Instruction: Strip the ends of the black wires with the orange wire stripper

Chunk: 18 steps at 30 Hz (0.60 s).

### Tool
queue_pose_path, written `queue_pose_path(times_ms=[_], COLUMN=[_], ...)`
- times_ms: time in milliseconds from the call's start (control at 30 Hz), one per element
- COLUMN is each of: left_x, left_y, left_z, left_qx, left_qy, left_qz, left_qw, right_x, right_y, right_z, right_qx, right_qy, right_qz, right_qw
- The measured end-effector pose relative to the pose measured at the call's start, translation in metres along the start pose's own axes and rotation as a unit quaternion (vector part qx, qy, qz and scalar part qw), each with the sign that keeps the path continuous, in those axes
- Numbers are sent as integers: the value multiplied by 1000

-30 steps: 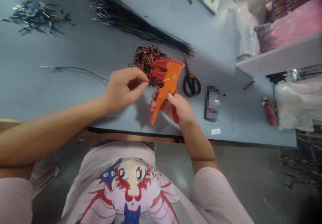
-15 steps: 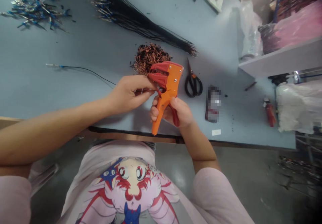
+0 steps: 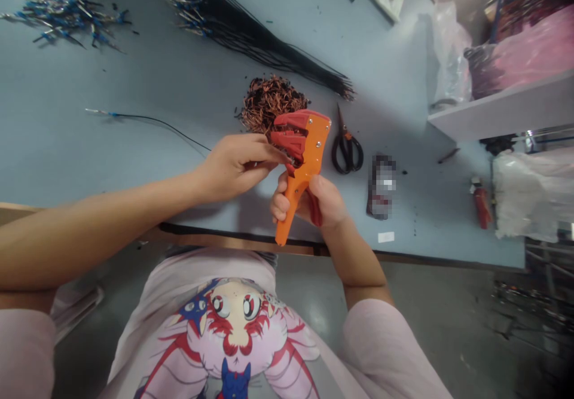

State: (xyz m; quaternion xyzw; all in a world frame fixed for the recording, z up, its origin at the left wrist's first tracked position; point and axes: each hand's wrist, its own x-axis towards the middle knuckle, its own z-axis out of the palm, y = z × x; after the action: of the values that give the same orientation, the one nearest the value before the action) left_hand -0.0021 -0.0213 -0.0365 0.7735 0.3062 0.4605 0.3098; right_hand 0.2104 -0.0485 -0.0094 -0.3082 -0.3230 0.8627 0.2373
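My right hand [image 3: 309, 198] is wrapped round the handles of an orange and red wire stripper [image 3: 309, 154], held head-up above the table's front edge. Pinched in my left hand [image 3: 240, 166] is a thin black wire [image 3: 173, 128], whose other end trails left over the table to a silver tip with a blue band. The fingertips of that hand touch or nearly touch the stripper's red jaws, and they hide the near end of the wire. Just behind the tool's head lies a heap of copper and black wire scraps [image 3: 271, 101].
A long bundle of black wires [image 3: 260, 37] lies at the back. Several short blue-and-silver pieces [image 3: 67, 16] are piled at the far left. Scissors [image 3: 347, 148], a blurred dark object [image 3: 381, 188] and a white label [image 3: 386, 237] lie to the right, near a shelf [image 3: 502, 97].
The left fingertips have moved slightly up and right, closer against the stripper's jaws. The stripper sits a little farther right in view, with both hands keeping their holds.
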Motion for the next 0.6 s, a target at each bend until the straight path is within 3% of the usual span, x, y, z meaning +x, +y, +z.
queue_pose_path(times_ms=[600], left_x=[-2], left_y=[-3], left_z=[1], left_qx=[11], left_qy=[-18], left_qz=[0], left_qw=[1000], right_x=[0], right_y=[-1], right_z=[6], right_qx=[-28], right_qy=[2], right_qz=[-10], right_qw=[1000])
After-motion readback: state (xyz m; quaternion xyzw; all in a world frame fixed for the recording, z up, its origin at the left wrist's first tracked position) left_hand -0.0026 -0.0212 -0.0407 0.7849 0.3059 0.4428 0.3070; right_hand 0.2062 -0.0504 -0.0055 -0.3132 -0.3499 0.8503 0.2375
